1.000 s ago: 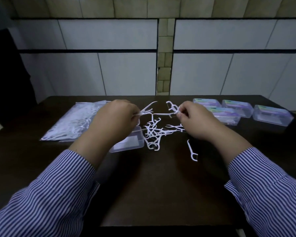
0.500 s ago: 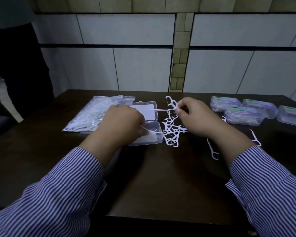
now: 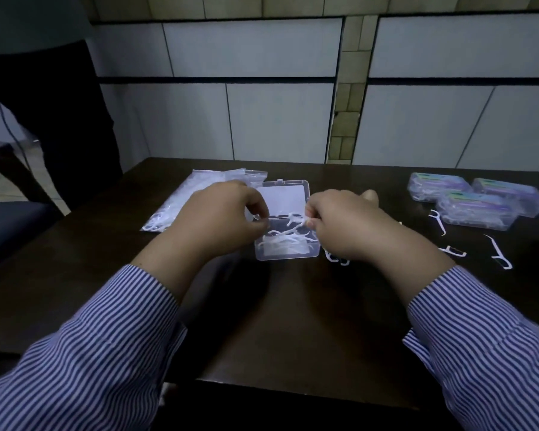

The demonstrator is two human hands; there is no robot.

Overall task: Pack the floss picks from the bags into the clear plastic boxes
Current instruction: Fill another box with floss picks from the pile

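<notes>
An open clear plastic box (image 3: 285, 255) sits mid-table with its lid (image 3: 282, 194) folded back, and several white floss picks (image 3: 280, 242) lie inside. My right hand (image 3: 346, 225) pinches a white floss pick (image 3: 297, 220) over the box. My left hand (image 3: 221, 216) hovers with curled fingers at the box's left edge; what its fingertips hold is hidden. A clear bag of floss picks (image 3: 181, 203) lies behind my left hand. A few loose picks (image 3: 336, 259) peek out under my right wrist.
Several closed, filled boxes with purple labels (image 3: 476, 203) stand at the right back. Three loose picks (image 3: 500, 253) lie on the dark table (image 3: 293, 321) right of my right arm. A dark chair (image 3: 13, 225) stands at the left, a tiled wall behind.
My right hand carried its pick left and down over the open box. My left hand lifted slightly from the box's base to its left edge. The camera shifted left.
</notes>
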